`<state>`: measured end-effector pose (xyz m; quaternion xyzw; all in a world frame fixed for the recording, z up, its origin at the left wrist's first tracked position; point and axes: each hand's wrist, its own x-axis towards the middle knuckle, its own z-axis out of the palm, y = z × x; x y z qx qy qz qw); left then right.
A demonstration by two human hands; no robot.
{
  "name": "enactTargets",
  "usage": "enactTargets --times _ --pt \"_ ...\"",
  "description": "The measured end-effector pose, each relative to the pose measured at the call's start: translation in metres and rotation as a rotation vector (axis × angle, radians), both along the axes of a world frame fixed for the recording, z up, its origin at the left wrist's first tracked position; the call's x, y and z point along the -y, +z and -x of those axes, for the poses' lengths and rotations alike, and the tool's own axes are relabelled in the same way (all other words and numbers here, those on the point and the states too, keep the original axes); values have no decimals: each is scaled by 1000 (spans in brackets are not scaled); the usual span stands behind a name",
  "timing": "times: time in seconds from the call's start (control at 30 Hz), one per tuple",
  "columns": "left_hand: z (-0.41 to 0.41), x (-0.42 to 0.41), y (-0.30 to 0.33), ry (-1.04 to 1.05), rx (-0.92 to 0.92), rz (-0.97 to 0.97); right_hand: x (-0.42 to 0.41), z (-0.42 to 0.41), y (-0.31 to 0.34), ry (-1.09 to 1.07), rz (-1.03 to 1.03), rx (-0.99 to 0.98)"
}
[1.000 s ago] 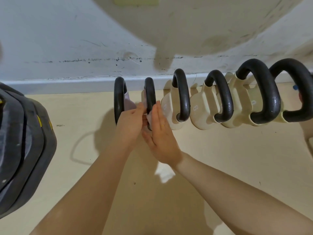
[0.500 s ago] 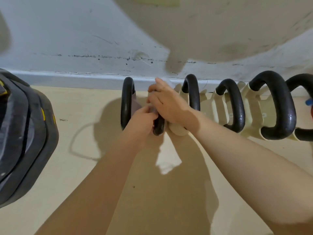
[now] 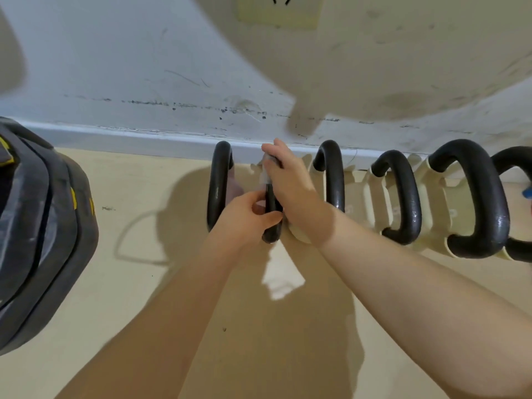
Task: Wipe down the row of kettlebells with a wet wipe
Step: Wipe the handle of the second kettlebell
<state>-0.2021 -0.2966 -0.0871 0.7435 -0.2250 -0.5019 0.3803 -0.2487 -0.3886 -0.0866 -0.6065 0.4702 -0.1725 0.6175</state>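
On second kettlebell handle (image 3: 270, 226): both hands, apparently wet wipe (image 3: 264, 175).

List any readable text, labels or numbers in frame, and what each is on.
None legible.
Cream kettlebell bodies: faint embossed marks, too blurred to read.
Black stacked gear on the left: yellow marks, no readable characters.
Wall outlet: slots only, no text.

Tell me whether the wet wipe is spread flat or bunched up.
Bunched: the wet wipe wraps the handle under the right hand.
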Motion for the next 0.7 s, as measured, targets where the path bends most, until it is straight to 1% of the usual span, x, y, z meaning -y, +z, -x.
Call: enactTargets --times 0.07,0.13,0.17,0.23,0.33,0.4,0.43,0.5,0.57,0.6,0.67,0.7 --pt "2 0 -1 51 51 -26 -15 10 -1 22 66 39" --pt "7 -2 0 133 100 -42 -30 19 -4 38 104 13" --pt "11 -4 1 178 108 -46 -37 23 -3 27 87 -23" --pt "16 -9 4 243 45 -47 -47 32 -7 -1 7 -77" --pt "15 -18 -2 248 -112 -42 -52 51 -7 -35 -126 -20" --pt "16 -20 2 314 -177 -23 -58 65 -1 15 -92 -85" --pt "19 -20 7 340 -164 -19 -59 74 3 24 -71 -125" --pt "28 -14 11 337 -24 20 -53 92 18 11 -95 -96" --pt "42 -5 21 309 150 103 -37 111 44 -42 -162 39" --pt "48 1 23 294 255 137 -27 119 54 -86 -122 62" --pt "59 15 32 267 506 155 -9 135 64 -253 16 3" --pt "64 22 37 258 585 163 -4 140 63 -346 76 -20"
